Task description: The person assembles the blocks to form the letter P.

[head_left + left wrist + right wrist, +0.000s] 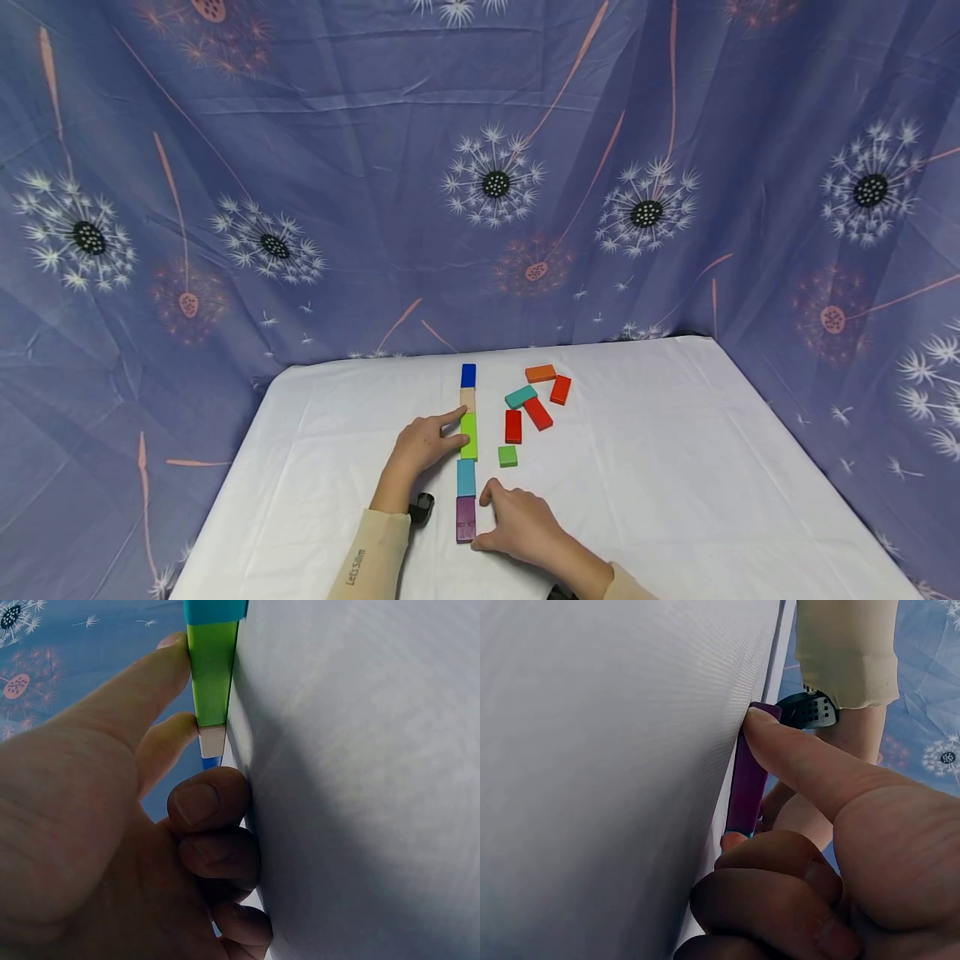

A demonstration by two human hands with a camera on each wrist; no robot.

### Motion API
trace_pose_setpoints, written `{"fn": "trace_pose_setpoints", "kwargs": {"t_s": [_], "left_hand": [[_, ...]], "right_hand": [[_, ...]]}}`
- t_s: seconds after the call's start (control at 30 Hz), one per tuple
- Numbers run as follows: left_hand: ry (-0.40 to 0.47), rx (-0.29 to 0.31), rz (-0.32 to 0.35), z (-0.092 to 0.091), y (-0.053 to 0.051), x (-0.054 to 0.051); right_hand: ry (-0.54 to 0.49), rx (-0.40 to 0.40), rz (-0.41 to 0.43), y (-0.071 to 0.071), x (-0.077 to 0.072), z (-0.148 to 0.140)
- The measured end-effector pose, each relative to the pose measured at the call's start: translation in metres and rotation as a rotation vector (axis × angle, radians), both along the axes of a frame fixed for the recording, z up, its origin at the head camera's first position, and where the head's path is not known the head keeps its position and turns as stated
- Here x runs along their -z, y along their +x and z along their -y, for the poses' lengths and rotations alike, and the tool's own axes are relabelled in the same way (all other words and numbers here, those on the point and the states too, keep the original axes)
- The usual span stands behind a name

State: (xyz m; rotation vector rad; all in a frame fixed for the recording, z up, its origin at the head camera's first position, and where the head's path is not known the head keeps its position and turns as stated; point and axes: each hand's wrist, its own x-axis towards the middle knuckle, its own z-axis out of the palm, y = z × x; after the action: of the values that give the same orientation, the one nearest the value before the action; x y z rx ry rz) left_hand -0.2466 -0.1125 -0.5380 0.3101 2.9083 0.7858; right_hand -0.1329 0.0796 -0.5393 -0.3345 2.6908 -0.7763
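Row of blocks [467, 452] runs straight away from the person on the table [675, 467], end to end: purple block [466, 520] nearest, then light-blue block [466, 477], lime block [468, 437], beige block [468, 400], blue block [468, 375] furthest. Lime's right edge sits slightly right of light-blue's.

Left hand [424, 440]: thumb and index straight and spread, thumb tip on lime, index tip at the lime/beige joint; no grasp. Other three fingers curled in, low by the cloth.

Right hand [522, 522]: thumb and index well apart, thumb tip on purple's near end, index toward the purple/light-blue joint, contact unclear; nothing gripped. Other fingers folded.

Strip of bare cloth between row and loose pieces: green block [507, 456], three red blocks [513, 427], teal block [521, 397], orange block [540, 373]. Teal touches the slanted red. White cloth carries on right of them to the table's side edge; blue's far end near the back edge.

Blocks smooth, slightly glossy, mostly oblong; green is squarer and shorter. Table cover white fabric, lightly creased. Backdrop [360, 150] blue-violet, wrinkled, dandelion print. Cream sleeve [372, 550] lettered on the left arm; black wrist device [422, 508] there.
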Motion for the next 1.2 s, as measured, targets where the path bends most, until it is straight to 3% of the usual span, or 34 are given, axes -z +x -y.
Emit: {"fn": "trace_pose_setpoints", "kwargs": {"t_s": [0.27,0.4,0.63,0.9,1.2], "left_hand": [[0.012,0.008,-0.007,0.001,0.0,0.0],[0.017,0.009,-0.004,0.001,0.001,-0.001],[0.015,-0.005,0.023,0.001,0.001,-0.002],[0.021,-0.001,0.024,0.002,0.001,-0.002],[0.032,-0.004,0.029,0.002,0.0,0.0]], "right_hand": [[-0.062,-0.015,0.01,-0.001,-0.006,-0.009],[-0.122,0.022,-0.028,-0.008,-0.013,-0.023],[-0.151,0.093,-0.14,-0.029,-0.024,-0.047],[-0.197,0.231,-0.223,-0.052,-0.039,-0.068],[-0.278,0.307,-0.322,-0.095,-0.043,-0.102]]}}
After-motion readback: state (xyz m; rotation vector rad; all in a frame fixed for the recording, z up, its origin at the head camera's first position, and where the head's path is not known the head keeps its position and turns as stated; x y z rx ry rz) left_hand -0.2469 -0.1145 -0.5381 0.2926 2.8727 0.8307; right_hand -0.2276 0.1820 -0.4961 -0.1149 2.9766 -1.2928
